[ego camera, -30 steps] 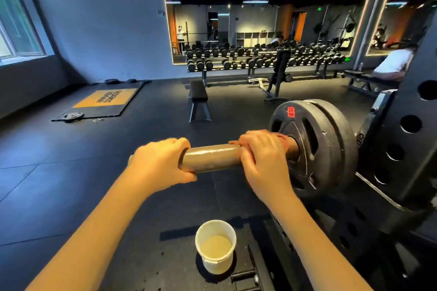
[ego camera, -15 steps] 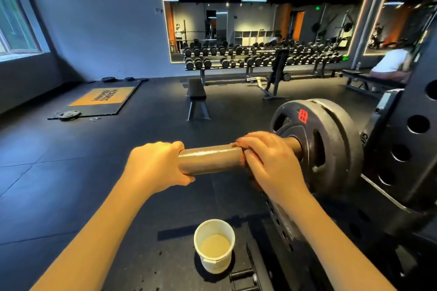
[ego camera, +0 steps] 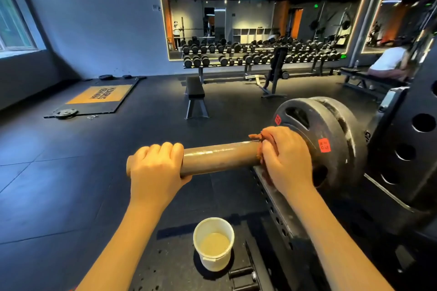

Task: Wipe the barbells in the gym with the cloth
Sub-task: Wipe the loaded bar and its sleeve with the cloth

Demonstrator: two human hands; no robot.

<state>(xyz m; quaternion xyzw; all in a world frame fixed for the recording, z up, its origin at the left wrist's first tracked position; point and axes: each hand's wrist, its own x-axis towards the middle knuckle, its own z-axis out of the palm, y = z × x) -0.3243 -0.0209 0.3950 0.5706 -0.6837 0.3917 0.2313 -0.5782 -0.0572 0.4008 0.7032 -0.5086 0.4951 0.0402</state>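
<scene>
The barbell sleeve [ego camera: 220, 157], a thick brownish metal tube, juts left from two black weight plates [ego camera: 331, 139] with red stickers. My left hand [ego camera: 155, 168] grips the sleeve's free end from above. My right hand [ego camera: 287, 156] wraps a reddish-brown cloth [ego camera: 259, 140] around the sleeve right against the inner plate. Only a small bunch of the cloth shows past my fingers.
A white bucket [ego camera: 214, 243] of cloudy liquid stands on the floor below the sleeve. The black perforated rack upright [ego camera: 416, 149] rises at right. Farther off are a flat bench [ego camera: 195, 92], a dumbbell rack [ego camera: 260, 56], and a seated person [ego camera: 390, 61] at the right edge.
My right hand with the cloth has slid rightward along the sleeve up to the plates. The plates have rotated, shifting the red stickers. My left hand keeps its grip.
</scene>
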